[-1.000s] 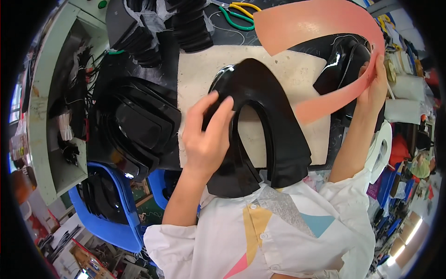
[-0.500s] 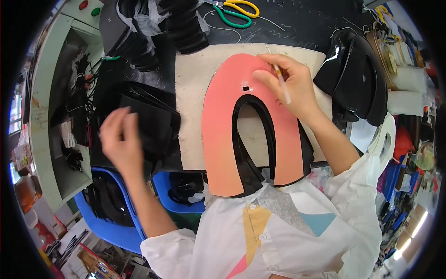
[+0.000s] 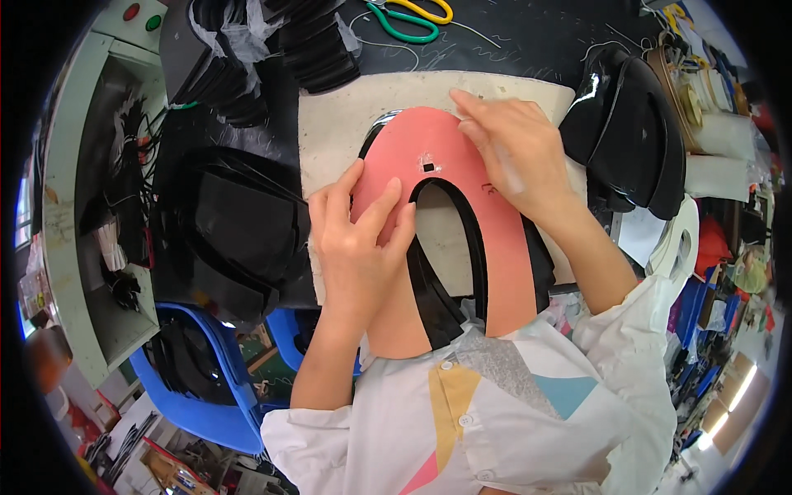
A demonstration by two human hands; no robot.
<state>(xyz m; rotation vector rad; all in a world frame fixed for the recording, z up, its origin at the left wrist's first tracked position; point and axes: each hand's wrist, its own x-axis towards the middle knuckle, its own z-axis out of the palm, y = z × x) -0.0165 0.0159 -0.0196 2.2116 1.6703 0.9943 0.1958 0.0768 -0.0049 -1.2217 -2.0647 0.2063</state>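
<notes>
A horseshoe-shaped pink template (image 3: pixel 412 136) lies over glossy black pieces (image 3: pixel 437 301) on a beige board, its curve pointing away from me. There is a small square hole near its top. My left hand (image 3: pixel 355 235) rests on the template's left leg, fingers spread, with the outer ones at its edge. Beyond the top left of the template a strip of the black material shows. At the upper right is my right hand (image 3: pixel 528 153), fingers bent over the template's edge. A slim translucent pen (image 3: pixel 509 175) sits in it, blurred and mostly hidden by the fingers.
Black folded pieces (image 3: pixel 239 223) lie left of the beige board (image 3: pixel 330 107), glossy black ones (image 3: pixel 631 132) to its right. Stacked black parts (image 3: pixel 318 45) and green-and-yellow scissors (image 3: pixel 408 21) are at the back. A blue bin (image 3: pixel 186 412) stands lower left, beside a grey-green metal cabinet (image 3: pixel 99 272).
My left hand has come from the black pieces onto the template. The template has shifted slightly, baring a black strip at its upper left. My right hand has turned, with the pen less visible.
</notes>
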